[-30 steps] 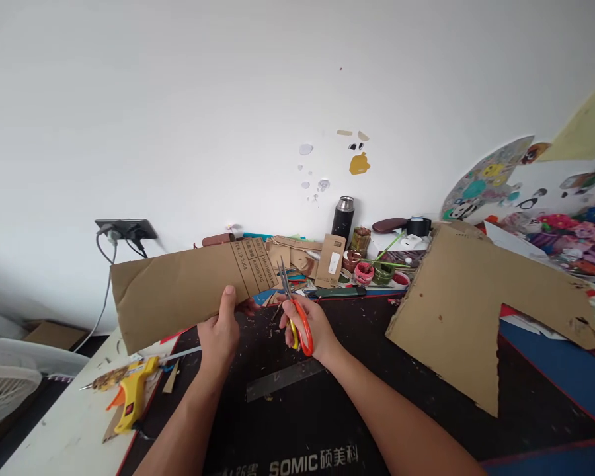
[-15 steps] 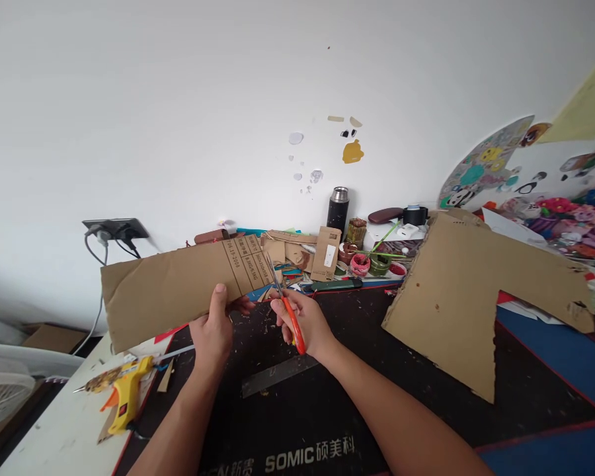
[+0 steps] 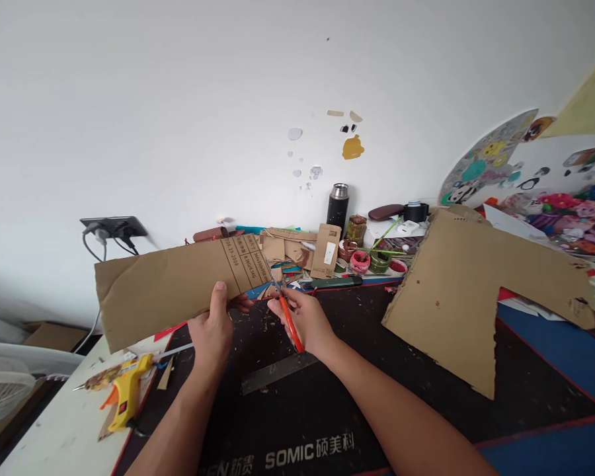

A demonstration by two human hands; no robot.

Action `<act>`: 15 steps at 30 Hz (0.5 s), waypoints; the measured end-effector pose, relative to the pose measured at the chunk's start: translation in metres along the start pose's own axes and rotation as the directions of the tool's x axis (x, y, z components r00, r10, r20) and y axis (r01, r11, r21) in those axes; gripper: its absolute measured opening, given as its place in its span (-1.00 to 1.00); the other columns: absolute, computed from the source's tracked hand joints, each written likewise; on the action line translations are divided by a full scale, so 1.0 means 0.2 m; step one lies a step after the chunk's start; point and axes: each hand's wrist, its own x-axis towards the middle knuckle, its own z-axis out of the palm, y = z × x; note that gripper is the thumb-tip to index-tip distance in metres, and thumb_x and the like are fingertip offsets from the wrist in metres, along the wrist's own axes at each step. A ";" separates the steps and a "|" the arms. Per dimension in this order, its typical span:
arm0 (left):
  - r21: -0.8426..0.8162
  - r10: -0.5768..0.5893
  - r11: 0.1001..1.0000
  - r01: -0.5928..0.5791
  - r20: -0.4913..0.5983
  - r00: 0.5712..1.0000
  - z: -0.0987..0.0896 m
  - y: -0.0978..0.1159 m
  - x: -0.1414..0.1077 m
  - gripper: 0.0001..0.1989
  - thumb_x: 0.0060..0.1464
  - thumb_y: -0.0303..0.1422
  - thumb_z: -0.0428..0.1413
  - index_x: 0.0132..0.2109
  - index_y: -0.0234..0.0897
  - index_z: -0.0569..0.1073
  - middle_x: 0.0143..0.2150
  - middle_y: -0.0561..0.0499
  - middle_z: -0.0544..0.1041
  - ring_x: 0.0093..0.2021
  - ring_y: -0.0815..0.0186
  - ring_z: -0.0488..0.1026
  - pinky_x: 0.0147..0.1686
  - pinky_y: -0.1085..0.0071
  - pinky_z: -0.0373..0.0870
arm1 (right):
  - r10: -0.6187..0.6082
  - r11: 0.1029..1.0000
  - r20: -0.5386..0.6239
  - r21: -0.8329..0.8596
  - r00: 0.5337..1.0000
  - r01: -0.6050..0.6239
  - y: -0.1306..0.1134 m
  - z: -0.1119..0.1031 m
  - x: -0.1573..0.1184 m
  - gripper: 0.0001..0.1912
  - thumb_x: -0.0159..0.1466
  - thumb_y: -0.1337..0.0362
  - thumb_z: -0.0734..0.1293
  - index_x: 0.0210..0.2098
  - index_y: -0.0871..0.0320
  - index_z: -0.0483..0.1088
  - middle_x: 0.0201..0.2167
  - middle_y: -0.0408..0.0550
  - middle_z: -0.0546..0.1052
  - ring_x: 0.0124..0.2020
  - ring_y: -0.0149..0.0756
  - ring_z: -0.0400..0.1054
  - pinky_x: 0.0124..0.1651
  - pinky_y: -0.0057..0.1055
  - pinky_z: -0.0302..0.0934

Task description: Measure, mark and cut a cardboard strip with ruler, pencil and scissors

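My left hand [image 3: 214, 327] grips a long strip of brown cardboard [image 3: 163, 291] by its lower edge, thumb on the near face and fingers behind. Printed lines and text cover the strip's right end. In my right hand [image 3: 307, 320] is a pair of scissors [image 3: 291, 324] with orange-red handles, fingers wrapped round them. The blades point up and left and touch the right end of the strip, or lie very close to it. Beneath the hands, a clear ruler [image 3: 277, 374] lies on the black desk mat [image 3: 287, 423].
A yellow glue gun [image 3: 129, 393] lies on the white table at left. One large cut cardboard sheet [image 3: 446, 304] rests at right. Along the wall stand a black thermos [image 3: 338, 206], small paint jars [image 3: 360, 262], cardboard scraps [image 3: 275, 248] and a green cutter [image 3: 337, 283].
The cardboard strip has shifted slightly left. The scissors have moved a little up and left, and their blades look closer together than before.
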 end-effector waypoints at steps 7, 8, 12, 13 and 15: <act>0.025 -0.001 1.000 0.001 0.003 1.000 0.00 0.00 0.00 -0.57 0.29 0.01 0.22 -0.36 -0.26 0.54 -0.54 -0.02 0.56 -0.55 0.18 0.54 -0.49 0.30 0.54 | -0.041 0.999 -0.016 0.011 0.999 0.041 0.00 0.01 0.01 -0.54 0.26 -0.08 0.57 -0.01 0.10 0.70 -0.24 0.00 0.70 -0.26 -0.13 0.57 -0.26 -0.35 0.41; 0.024 -0.004 1.000 0.004 0.002 1.000 0.00 0.00 0.00 -0.57 0.30 0.01 0.22 -0.36 -0.26 0.54 -0.54 -0.02 0.56 -0.55 0.18 0.55 -0.49 0.30 0.54 | -0.048 0.999 -0.020 0.014 0.999 0.048 0.01 0.01 0.01 -0.54 0.26 -0.08 0.57 -0.01 0.10 0.70 -0.21 0.01 0.71 -0.22 -0.10 0.59 -0.21 -0.32 0.42; 0.002 -0.014 1.000 0.014 -0.003 1.000 0.01 0.00 -0.01 -0.57 0.29 0.02 0.23 -0.34 -0.25 0.54 -0.54 -0.02 0.56 -0.52 0.16 0.56 -0.47 0.30 0.55 | -0.066 0.998 -0.046 0.017 0.997 0.067 0.03 0.01 0.02 -0.57 0.25 -0.07 0.58 -0.05 0.09 0.70 -0.16 0.05 0.73 -0.10 0.00 0.62 -0.08 -0.23 0.46; -0.007 -0.017 1.000 0.017 -0.005 1.000 0.01 0.00 -0.01 -0.57 0.28 0.02 0.24 -0.33 -0.26 0.55 -0.53 -0.02 0.56 -0.52 0.16 0.56 -0.46 0.29 0.56 | -0.070 0.997 -0.049 0.018 0.996 0.071 0.04 0.01 0.03 -0.58 0.26 -0.07 0.58 -0.06 0.09 0.70 -0.16 0.05 0.73 -0.09 0.01 0.62 -0.07 -0.23 0.46; -0.024 -0.026 0.999 0.026 -0.008 1.000 0.02 -0.01 -0.01 -0.58 0.27 0.02 0.25 -0.33 -0.26 0.55 -0.53 -0.02 0.57 -0.52 0.17 0.56 -0.45 0.29 0.56 | -0.066 0.998 -0.049 0.013 0.997 0.066 0.04 0.00 0.03 -0.60 0.25 -0.07 0.58 -0.08 0.07 0.70 -0.21 0.02 0.72 -0.14 0.00 0.63 -0.13 -0.25 0.46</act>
